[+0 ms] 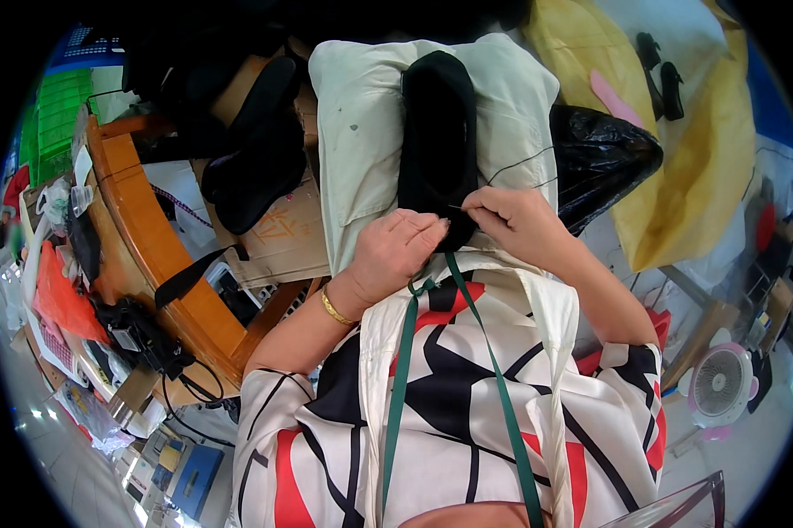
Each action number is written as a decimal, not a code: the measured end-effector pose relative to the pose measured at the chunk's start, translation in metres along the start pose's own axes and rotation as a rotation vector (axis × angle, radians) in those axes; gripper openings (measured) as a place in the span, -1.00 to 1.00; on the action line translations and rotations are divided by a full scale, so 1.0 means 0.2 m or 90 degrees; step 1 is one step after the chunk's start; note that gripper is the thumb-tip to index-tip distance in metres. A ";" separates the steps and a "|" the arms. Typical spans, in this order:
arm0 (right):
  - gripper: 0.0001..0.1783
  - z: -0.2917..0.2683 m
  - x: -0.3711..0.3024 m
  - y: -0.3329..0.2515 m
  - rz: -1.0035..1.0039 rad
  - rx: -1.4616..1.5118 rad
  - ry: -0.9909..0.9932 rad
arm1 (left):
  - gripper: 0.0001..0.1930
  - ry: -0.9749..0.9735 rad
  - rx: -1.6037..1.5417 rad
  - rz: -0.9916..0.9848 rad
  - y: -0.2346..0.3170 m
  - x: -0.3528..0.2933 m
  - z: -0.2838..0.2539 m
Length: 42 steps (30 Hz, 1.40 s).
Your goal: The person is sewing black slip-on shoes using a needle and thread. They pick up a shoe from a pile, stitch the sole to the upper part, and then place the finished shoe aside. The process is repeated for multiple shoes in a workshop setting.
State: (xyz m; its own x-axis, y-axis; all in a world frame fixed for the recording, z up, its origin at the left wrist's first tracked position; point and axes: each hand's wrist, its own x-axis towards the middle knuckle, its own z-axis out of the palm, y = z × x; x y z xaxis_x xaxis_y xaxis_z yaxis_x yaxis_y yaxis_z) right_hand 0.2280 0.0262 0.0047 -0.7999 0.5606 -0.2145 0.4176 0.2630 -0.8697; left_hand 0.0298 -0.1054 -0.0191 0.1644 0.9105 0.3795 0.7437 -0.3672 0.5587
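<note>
A black slip-on shoe lies toe away on an off-white padded cloth over my lap. My left hand is closed on the shoe's near end, fingers pressed together on its edge. Just right of it, my right hand pinches a thin needle whose tip points left over the black fabric. Dark thread runs up and right from my right fingers across the cloth. Green apron ties hang below the shoe's near end.
Several black shoes lie on a cardboard box at left, beside a curved wooden table edge. At right are a black plastic bag, a yellow sack with black shoe parts and a pink insole, and a white fan.
</note>
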 end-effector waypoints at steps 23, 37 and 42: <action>-0.83 -0.01 0.03 -0.03 -0.049 -0.123 -0.053 | -0.64 0.049 -0.021 -0.002 -0.02 0.02 0.02; -0.85 0.11 0.09 -0.06 0.031 -0.025 -0.012 | -0.74 0.042 -0.144 -0.104 0.00 0.02 0.02; -0.87 0.09 0.15 -0.08 -0.038 -0.120 -0.017 | -0.76 0.015 -0.003 -0.066 0.02 -0.01 0.02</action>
State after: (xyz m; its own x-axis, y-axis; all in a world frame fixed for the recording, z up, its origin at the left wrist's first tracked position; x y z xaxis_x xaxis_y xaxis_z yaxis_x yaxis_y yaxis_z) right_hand 0.1896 0.0252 0.0038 -0.8356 0.5192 -0.1793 0.4405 0.4383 -0.7835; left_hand 0.0355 -0.1086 -0.0212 0.0716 0.9392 0.3360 0.7531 -0.2718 0.5991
